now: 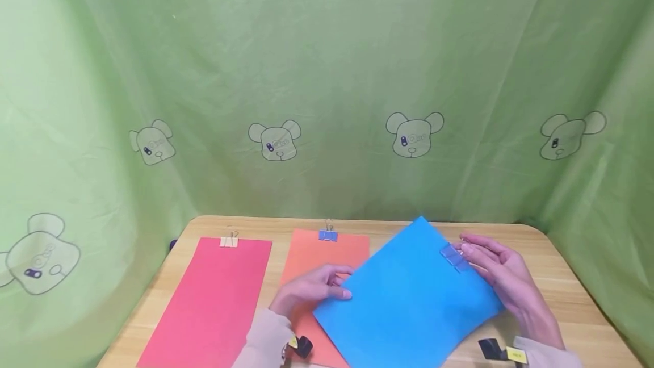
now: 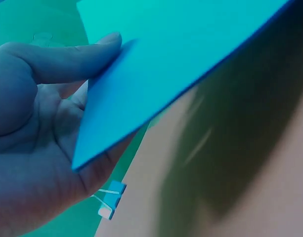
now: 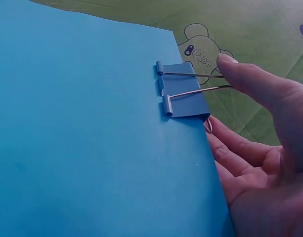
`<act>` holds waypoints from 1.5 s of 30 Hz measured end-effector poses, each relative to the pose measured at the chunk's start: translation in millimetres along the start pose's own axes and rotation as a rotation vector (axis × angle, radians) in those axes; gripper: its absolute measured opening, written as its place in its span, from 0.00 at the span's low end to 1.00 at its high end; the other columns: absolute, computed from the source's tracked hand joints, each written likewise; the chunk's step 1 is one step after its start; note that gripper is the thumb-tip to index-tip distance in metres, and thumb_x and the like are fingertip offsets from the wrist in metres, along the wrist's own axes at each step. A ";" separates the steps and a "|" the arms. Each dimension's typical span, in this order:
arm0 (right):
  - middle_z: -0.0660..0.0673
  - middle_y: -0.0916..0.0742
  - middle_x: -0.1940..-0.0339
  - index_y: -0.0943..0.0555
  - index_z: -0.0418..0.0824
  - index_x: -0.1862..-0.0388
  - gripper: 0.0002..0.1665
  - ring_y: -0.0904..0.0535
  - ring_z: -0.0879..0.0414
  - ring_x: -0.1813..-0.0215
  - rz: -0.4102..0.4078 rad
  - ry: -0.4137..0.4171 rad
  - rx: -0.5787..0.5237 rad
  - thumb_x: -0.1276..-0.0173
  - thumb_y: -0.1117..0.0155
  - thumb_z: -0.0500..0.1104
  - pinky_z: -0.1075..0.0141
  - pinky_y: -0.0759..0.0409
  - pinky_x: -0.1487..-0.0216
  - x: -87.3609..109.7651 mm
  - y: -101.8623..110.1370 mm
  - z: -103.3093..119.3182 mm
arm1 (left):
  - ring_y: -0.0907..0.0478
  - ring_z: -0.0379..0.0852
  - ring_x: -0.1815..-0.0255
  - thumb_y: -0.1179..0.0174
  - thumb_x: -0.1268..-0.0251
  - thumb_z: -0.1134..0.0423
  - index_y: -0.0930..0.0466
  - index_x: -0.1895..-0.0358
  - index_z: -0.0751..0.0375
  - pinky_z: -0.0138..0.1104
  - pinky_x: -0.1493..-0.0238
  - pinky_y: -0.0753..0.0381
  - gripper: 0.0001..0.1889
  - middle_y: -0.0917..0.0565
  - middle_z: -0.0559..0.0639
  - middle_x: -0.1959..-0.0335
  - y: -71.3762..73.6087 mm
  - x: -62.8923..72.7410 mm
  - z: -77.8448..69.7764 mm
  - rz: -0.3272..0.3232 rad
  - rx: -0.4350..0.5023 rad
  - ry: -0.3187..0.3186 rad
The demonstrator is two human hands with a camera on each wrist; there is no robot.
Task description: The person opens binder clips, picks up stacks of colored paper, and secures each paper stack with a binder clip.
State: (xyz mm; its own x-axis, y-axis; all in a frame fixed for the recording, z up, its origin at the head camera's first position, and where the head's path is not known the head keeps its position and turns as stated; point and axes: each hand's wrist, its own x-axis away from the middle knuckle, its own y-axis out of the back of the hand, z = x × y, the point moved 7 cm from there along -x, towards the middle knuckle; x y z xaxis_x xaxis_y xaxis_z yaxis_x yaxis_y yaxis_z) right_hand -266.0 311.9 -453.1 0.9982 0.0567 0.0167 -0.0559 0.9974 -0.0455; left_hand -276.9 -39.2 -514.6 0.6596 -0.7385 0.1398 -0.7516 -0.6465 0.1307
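Observation:
A sheet or stack of blue paper is held up at a slant over the right half of the table. My left hand pinches its left edge, thumb on top and fingers behind, as the left wrist view confirms. On the paper's far right edge sits a blue binder clip with wire handles. My right hand has its thumb at the clip's upper wire handle, and its other fingers lie behind the paper and clip. Partly under the blue paper lies orange paper, its top edge bearing another blue binder clip.
Red paper with a pale binder clip at its top lies on the left of the wooden table. A green curtain with bear drawings hangs behind and at both sides.

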 end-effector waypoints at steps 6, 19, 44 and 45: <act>0.54 0.10 0.47 0.24 0.37 0.31 0.24 0.16 0.67 0.45 0.023 0.025 0.013 0.23 0.37 0.40 0.76 0.21 0.46 1.4 -0.9 -0.2 | 0.13 0.44 0.52 0.40 0.27 0.72 0.28 0.28 0.55 0.37 0.48 0.15 0.26 0.12 0.51 0.51 -20.0 -3.8 -3.4 0.072 0.036 -0.007; 0.60 0.14 0.41 0.29 0.39 0.24 0.41 0.26 0.82 0.47 -0.043 -0.042 0.516 0.26 0.37 0.62 0.81 0.28 0.52 1.5 11.0 -6.6 | 0.14 0.38 0.62 0.40 0.31 0.77 0.35 0.23 0.53 0.31 0.51 0.17 0.35 0.11 0.50 0.63 -49.3 -15.6 2.0 0.089 0.053 0.010; 0.26 0.24 0.32 0.30 0.29 0.27 0.39 0.22 0.70 0.42 -0.144 0.225 0.662 0.25 0.33 0.52 0.85 0.26 0.52 2.5 15.4 9.8 | 0.13 0.49 0.70 0.43 0.33 0.83 0.35 0.24 0.58 0.42 0.64 0.11 0.35 0.17 0.49 0.75 -70.6 -38.3 20.0 -0.277 0.281 0.094; 0.26 0.24 0.31 0.31 0.29 0.27 0.39 0.21 0.62 0.39 -0.140 0.226 0.671 0.25 0.34 0.53 0.86 0.27 0.52 1.7 13.9 9.9 | 0.12 0.52 0.69 0.43 0.33 0.82 0.33 0.25 0.58 0.43 0.64 0.11 0.34 0.15 0.51 0.72 -71.7 -39.5 19.9 -0.297 0.285 0.094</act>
State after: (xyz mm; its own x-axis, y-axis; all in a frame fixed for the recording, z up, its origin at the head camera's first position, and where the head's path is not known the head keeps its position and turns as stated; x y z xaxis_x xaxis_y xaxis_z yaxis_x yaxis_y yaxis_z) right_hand -265.3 326.3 -443.7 0.9724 -0.0119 -0.2329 0.1456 0.8111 0.5664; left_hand -249.2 32.5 -549.1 0.8358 -0.4996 0.2278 -0.4912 -0.8657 -0.0963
